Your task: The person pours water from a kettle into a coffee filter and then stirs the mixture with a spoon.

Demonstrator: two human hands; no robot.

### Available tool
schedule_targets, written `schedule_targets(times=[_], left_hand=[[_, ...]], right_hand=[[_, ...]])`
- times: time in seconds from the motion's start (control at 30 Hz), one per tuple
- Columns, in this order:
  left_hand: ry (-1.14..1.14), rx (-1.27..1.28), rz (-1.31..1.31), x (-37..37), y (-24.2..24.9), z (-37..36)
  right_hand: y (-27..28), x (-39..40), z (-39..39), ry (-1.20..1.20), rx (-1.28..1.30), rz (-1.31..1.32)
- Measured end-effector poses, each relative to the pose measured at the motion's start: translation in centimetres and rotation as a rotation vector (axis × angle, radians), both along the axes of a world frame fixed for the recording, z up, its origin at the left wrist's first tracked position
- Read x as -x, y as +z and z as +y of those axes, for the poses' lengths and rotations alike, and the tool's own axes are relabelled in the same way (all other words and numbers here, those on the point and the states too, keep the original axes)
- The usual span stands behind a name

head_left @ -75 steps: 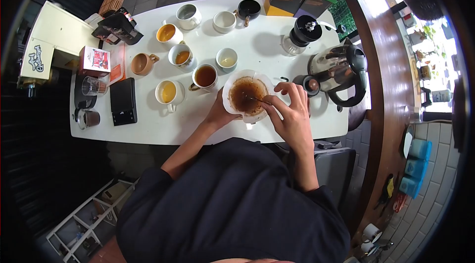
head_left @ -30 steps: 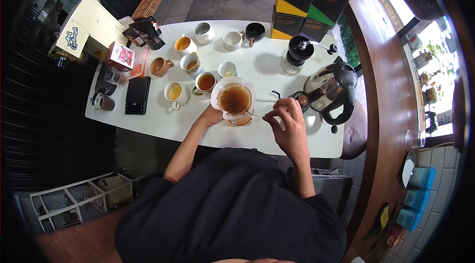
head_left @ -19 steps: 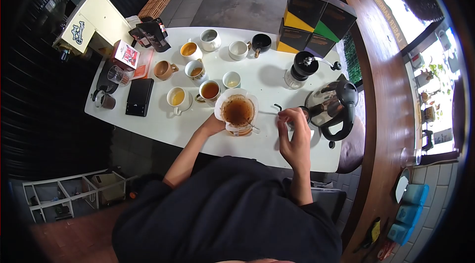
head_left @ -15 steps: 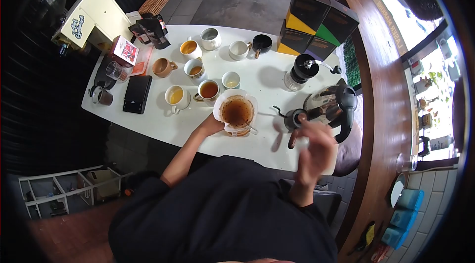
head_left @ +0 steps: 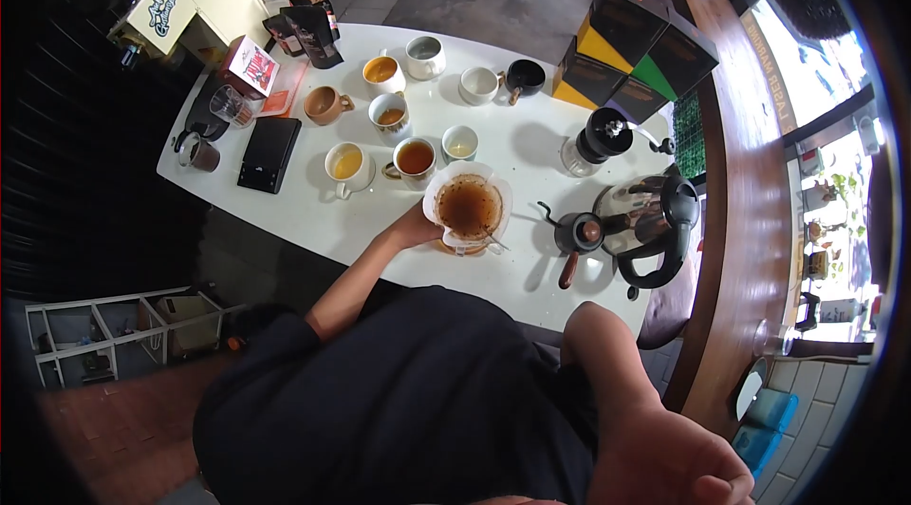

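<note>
A coffee dripper (head_left: pixel 491 184) lined with a white paper filter stands near the table's front, brown liquid and wet grounds inside. A thin metal stick or handle leans over its right rim. Below it, part of an amber vessel (head_left: pixel 462 248) shows. My left hand (head_left: pixel 416 227) is closed at the dripper's left side, its fingertips hidden beneath the filter. At the lower right, close to the camera, my right hand (head_left: pixel 669 462) is raised off the table, fingers loosely bent and partly cut off by the frame. I see nothing in it. Nearest the dripper are cups of amber (head_left: pixel 415 159) and pale liquid (head_left: pixel 460 143).
A small gooseneck kettle (head_left: pixel 577 235) with wooden handle stands right of the dripper, beside a large kettle (head_left: pixel 650 220). Behind them are a hand grinder (head_left: pixel 600 140) and stacked black boxes (head_left: pixel 626 49). Several mugs, a black scale (head_left: pixel 269 155) and a pale machine (head_left: pixel 195 2) occupy the left.
My right hand has drawn back from beside the small kettle, down toward my body and the camera. The left hand stays at the dripper. The whole view has shifted slightly.
</note>
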State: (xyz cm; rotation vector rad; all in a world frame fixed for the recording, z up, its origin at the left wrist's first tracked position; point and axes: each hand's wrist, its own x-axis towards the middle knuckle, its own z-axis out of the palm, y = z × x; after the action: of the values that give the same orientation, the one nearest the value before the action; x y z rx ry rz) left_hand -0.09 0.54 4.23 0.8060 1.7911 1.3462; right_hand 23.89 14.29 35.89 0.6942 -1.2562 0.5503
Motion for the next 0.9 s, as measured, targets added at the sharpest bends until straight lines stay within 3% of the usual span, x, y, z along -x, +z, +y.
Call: schedule_targets(times=[0.23,0.47,0.63,0.73,0.9], left_hand=[[0.010,-0.005,-0.052,0.3,-1.4,0.0],[0.011,0.072,-0.070,0.3,-0.7,0.1],[-0.008,0.009,-0.113,0.4,-1.4,-0.5],[0.002,-0.013,-0.100,0.4,-1.4,-0.4],[0.014,0.000,-0.144,0.3,-0.9,-0.4]], right_hand=[[-0.7,0.9,-0.5,0.050,0.070,-0.005],[-1.1,0.5,0.0,-0.085,0.035,0.012],[-1.4,1.1,-0.1,0.039,0.038,0.042],[-2.2,0.7,-0.2,-0.077,0.059,-0.021],[-2.5,2.4,-0.3,-0.006,0.069,0.072]])
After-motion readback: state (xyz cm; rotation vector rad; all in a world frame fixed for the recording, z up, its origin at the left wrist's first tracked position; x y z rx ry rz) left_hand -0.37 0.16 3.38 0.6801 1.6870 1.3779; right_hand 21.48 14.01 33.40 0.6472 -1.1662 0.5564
